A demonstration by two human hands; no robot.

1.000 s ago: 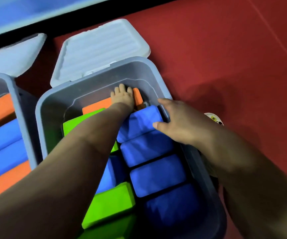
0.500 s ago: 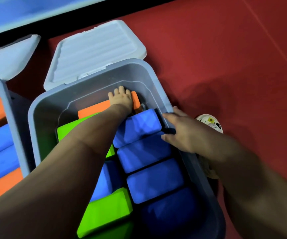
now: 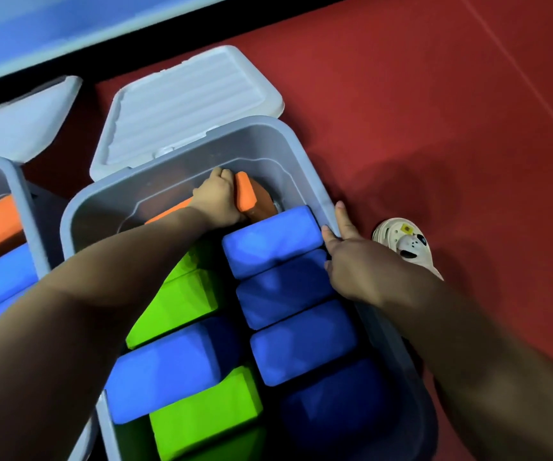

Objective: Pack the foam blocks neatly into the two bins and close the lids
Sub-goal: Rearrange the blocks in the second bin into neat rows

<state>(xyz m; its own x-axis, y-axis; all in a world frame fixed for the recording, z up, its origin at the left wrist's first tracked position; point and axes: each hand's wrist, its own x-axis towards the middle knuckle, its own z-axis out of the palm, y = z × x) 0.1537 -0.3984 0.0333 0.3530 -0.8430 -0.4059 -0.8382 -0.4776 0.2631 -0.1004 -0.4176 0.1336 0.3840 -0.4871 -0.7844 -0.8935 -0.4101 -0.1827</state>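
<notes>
One orange block (image 3: 247, 194), far end of right bin (image 3: 315, 181), now tipped up from flat | left hand (image 3: 217, 201) curled gripping it | right hand (image 3: 351, 257) shifted onto right rim, fingers together, bracing | reseating underway, lids open

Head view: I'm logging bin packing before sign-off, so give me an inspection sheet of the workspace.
Surface: red floor, bare where visible.
Job's things: right bin holds blue, green and orange foam blocks, its lid open; left bin holds orange and blue blocks, its lid open.
Clutter: nothing seen.
Grippers: left hand grips the orange block at the far end; right hand rests on the right bin's rim.
Cables: nothing seen.
Surroundings: a pale shoe beside the bin; a blue band at the top.
</notes>
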